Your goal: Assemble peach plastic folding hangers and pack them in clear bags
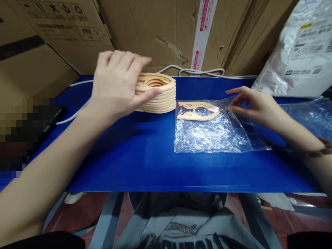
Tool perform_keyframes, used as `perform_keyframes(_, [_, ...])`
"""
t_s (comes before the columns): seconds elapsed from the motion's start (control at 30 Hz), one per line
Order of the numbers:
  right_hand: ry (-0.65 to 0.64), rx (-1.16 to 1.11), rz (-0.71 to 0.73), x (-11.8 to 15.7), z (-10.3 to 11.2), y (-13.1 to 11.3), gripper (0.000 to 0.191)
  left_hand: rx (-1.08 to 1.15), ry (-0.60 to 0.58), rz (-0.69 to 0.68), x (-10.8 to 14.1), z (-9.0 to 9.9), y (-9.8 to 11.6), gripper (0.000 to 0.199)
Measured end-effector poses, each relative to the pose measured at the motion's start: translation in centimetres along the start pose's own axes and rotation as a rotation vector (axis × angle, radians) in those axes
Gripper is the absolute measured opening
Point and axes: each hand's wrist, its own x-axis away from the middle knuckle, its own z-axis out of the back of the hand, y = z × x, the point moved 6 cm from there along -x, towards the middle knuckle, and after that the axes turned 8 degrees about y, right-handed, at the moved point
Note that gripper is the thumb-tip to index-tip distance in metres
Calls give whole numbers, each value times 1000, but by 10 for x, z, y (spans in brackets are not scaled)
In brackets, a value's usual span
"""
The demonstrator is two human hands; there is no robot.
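Observation:
A stack of beige plastic folding hangers point(158, 100) stands on the blue table, left of centre. My left hand point(116, 83) reaches over its left side, fingers stretched out and thumb along the near upper edge; whether the palm touches the stack is hidden. Right of the stack, a single beige folding hanger point(207, 116) lies at the upper part of a clear plastic bag point(207, 138); I cannot tell if it is inside or on top. My right hand point(249, 102) hovers by the bag's upper right corner, fingers lightly curled, with thumb and forefinger apart.
Cardboard boxes point(160, 38) line the back edge, with a white cable point(202, 72) running before them. A white plastic parcel point(293, 69) stands at the back right, more clear plastic point(311, 116) below it. A dark device point(54, 117), partly blurred out, lies left.

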Motion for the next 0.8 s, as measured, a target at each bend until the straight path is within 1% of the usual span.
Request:
perform_keyframes(0.07, [2,6,-8,0,1,1,48,-37,-88,7,-3,-10,-7,83])
perform_keyframes(0.13, [-1,15,-15,0,1,1,49,-92,-160,-4,-4,-16,-10,89])
perform_keyframes(0.2, [-2,23,-20,0,1,1,50,-145,-194,-22,-3,-16,-9,89])
perform_keyframes(0.27, [-4,23,-21,-1,1,1,49,-185,-205,-41,-3,-14,-8,88])
perform_keyframes(0.37, [6,37,-28,-1,3,1,49,-224,-183,-50,-3,-12,-8,90])
perform_keyframes(0.43, [62,62,-30,0,7,-2,48,-207,-113,-30,-3,-11,-9,92])
perform_keyframes(0.5, [153,72,-20,3,14,-9,44,-143,-1,-23,-2,-5,-6,92])
perform_keyframes(0.6, [288,53,-4,11,24,-31,39,-4,144,-97,5,9,13,93])
perform_keyframes(0.63, [307,33,-3,15,25,-41,38,37,167,-136,9,14,22,94])
perform_keyframes(0.67, [296,-16,3,18,23,-51,38,74,174,-177,13,19,33,95])
perform_keyframes(0.7, [259,-90,14,22,19,-61,39,116,185,-219,18,24,45,99])
perform_keyframes(0.73, [184,-192,18,26,12,-71,41,151,174,-251,22,28,57,102])
perform_keyframes(0.8, [-11,-406,-8,33,-4,-88,43,214,157,-302,31,35,78,105])
